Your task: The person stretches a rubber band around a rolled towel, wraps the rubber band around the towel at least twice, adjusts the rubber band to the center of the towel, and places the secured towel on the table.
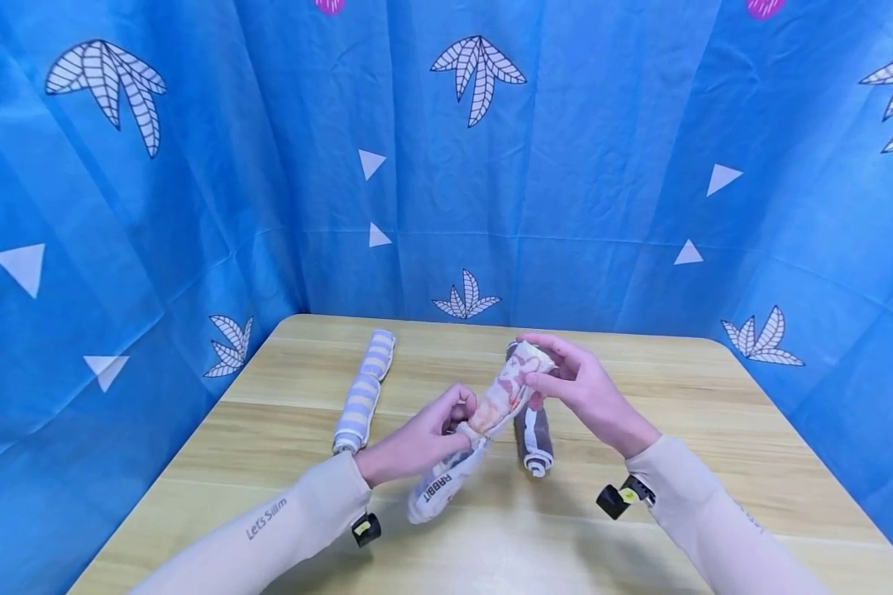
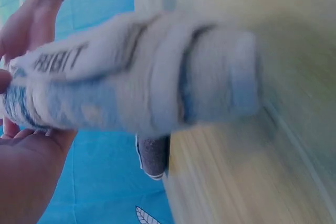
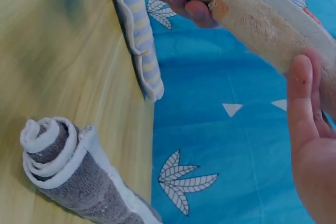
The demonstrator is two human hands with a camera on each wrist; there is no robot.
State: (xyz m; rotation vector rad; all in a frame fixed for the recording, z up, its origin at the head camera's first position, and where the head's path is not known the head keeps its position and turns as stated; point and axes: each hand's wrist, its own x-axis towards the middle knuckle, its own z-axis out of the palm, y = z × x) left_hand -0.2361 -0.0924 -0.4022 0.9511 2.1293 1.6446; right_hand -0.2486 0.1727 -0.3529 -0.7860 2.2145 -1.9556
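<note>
A rolled towel point(image 1: 497, 402) with a pink and white print and the word RABBIT is held slantwise above the table by both hands. My left hand point(image 1: 441, 435) pinches it around its middle, where an orange-brown band shows. At its upper end, my right hand point(image 1: 582, 382) grips it between thumb and fingers. In the left wrist view the lower end of the rolled towel point(image 2: 173, 77) looks blurred, pale blue and white. The right wrist view shows the fingers of both hands on the rolled towel point(image 3: 262, 19).
A rolled grey towel with white edging point(image 1: 533, 434) lies on the wooden table point(image 1: 268, 463), behind and below the held roll. To the left lies a rolled towel striped purple and yellow point(image 1: 363, 392). Blue patterned curtains point(image 1: 595, 165) surround the table.
</note>
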